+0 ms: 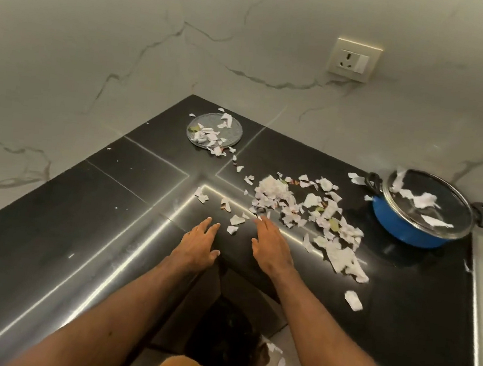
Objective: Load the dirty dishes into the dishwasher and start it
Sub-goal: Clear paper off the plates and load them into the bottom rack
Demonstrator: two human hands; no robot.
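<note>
A round grey plate (234,128) lies at the far corner of the black counter (47,236), with torn paper scraps and a leaf on it. A blue pot (403,228) with black handles and a glass lid (449,194) stands at the right, paper bits on the lid. Torn white paper scraps (297,207) are strewn across the counter's middle. My left hand (197,244) lies flat with straight fingers near the inner corner. My right hand (272,243) reaches out beside it, fingers straight, fingertips at the edge of the scrap pile. Neither holds anything.
Marble-look walls meet behind the counter, with a socket plate (355,59) on the right wall. Below the counter's inner corner a dark bin or opening (225,340) shows, with a few paper scraps (277,355) on the floor beside it.
</note>
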